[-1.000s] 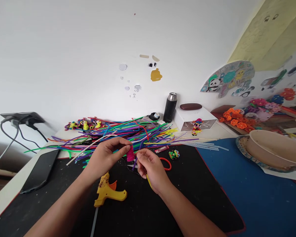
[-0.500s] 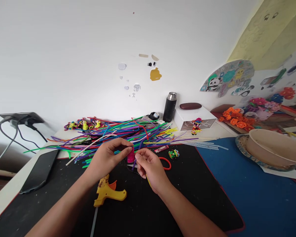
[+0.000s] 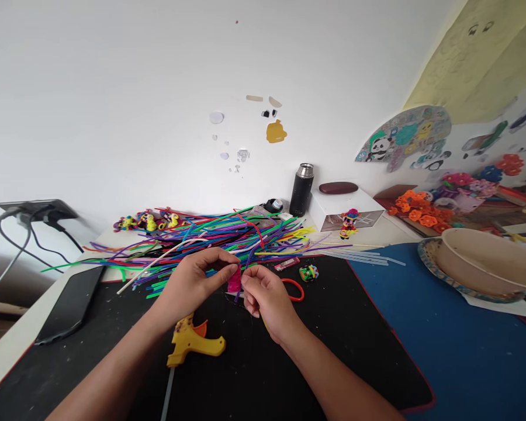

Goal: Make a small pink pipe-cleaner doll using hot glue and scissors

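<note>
1. Our left hand (image 3: pixel 201 276) has thumb and forefinger clamped on a fuzzy pink piece (image 3: pixel 234 282), raised above the black mat (image 3: pixel 254 380) ahead of us.
2. Our right hand (image 3: pixel 267 298) lies at 4 o'clock from that piece, just beside it, thumb and forefinger pinched on a thin purple stem (image 3: pixel 237 296); the remaining fingers curl under.
3. Taking the pink piece as our clock's centre, we see a yellow glue gun (image 3: pixel 197 346) at 7 o'clock, its grey glue stick (image 3: pixel 168 394) pointing towards us.
4. At 9 o'clock, well apart, a dark phone (image 3: pixel 72 307) lies across the mat's edge.
5. From 10 round to 12 o'clock spreads a loose heap of coloured stems (image 3: pixel 219 234).
6. At 1 o'clock we have a black flask (image 3: pixel 302 194) standing upright beside a white box (image 3: pixel 346 204).
7. At 2 o'clock a small bright figure (image 3: pixel 349 225) stands before that box.
8. At 3 o'clock come the red-handled scissors (image 3: pixel 302 293), partly hidden by our right hand, then a little green-and-black piece (image 3: pixel 308 273), and far out a pale bowl (image 3: pixel 486 263).
</note>
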### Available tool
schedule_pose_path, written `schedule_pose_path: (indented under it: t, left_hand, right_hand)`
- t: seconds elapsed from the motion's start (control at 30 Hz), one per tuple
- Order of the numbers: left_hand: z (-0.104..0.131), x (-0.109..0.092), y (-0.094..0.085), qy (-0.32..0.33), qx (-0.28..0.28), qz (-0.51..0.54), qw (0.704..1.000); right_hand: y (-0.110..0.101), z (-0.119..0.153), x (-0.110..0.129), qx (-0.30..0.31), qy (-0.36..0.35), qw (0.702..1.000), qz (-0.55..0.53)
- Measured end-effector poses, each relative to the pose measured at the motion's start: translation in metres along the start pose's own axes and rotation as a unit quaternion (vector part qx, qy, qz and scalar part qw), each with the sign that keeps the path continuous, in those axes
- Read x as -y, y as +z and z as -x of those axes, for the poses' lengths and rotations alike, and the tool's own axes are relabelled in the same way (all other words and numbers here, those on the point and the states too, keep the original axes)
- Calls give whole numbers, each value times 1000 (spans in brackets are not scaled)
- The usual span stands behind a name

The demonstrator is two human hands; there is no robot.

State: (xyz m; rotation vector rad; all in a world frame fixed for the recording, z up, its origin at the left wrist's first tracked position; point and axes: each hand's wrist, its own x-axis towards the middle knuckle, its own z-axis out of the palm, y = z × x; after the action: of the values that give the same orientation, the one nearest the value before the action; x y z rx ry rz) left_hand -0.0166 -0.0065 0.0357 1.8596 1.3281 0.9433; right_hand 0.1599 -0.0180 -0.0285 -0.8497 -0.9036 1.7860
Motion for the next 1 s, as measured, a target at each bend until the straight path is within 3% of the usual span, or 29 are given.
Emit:
schedule_pose_path:
  t: [0.33, 0.77, 1.0]
  left_hand:
    - [-3, -8, -6, -60, -57, 126, 989]
    - [-4, -4, -6, -70, -44, 161, 984]
    - [-4, -7, -5, -69, -29, 155, 985]
  right_hand:
    - [0, -1, 2, -11, 8, 999, -30]
    - [1, 3, 4, 24, 3, 1000, -12]
    - [1, 3, -4, 88, 31, 995, 48]
